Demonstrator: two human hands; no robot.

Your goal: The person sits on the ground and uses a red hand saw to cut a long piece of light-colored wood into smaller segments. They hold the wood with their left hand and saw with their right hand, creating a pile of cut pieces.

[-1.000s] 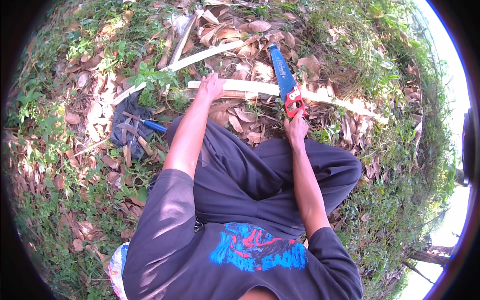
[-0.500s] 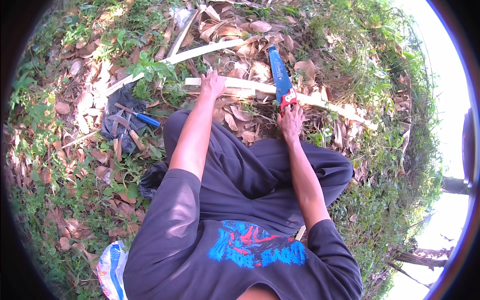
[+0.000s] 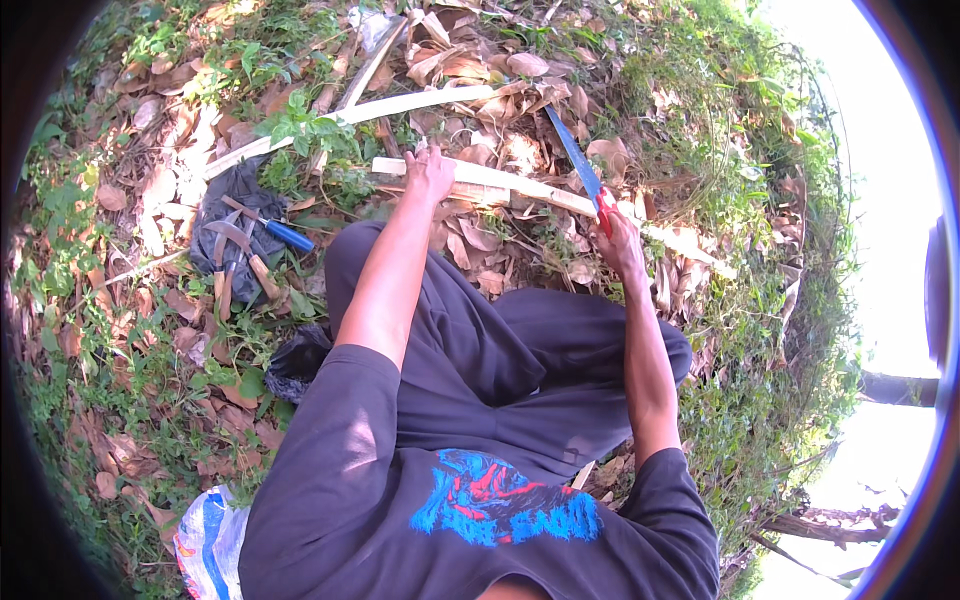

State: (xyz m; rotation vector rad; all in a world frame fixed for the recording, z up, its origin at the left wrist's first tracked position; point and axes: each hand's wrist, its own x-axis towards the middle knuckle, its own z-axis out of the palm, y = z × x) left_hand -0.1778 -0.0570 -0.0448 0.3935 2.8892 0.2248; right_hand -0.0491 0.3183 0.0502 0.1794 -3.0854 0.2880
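Outdoors: sloping-looking ground (image 3: 110,420), dry brown leaves and low green weeds, patchy sun. Seated person's dark trousers (image 3: 470,350), legs folded, on the near side of the pale wood strip (image 3: 530,187), which serves as landmark below.

Long pale batten (image 3: 420,104): beyond the strip, running obliquely, its near end off to the strip's left. Strip itself: on the ground just past the knees, long axis roughly crosswise to the person, dipping slightly toward its right. Short pale piece (image 3: 482,194) along its near edge. More pale material shows right of the strip; cannot tell whether it is the same length.

Black plastic (image 3: 240,178): left of the strip, near the left knee.

Saw (image 3: 577,152), blue blade, red handle: at the strip's right part, long axis steeply across the strip's, tip pointing away. Blade seen nearly edge-on; contact with the wood cannot be told.

Right hand (image 3: 620,245): clenched round the saw's handle, nearer the strip's right part, which lies ahead and leftward. Left hand (image 3: 430,175): laid over the strip's left part; cannot tell whether fingers curl underneath.

Smallest: blue-handled tool (image 3: 288,236), left of the strip, on the plastic.
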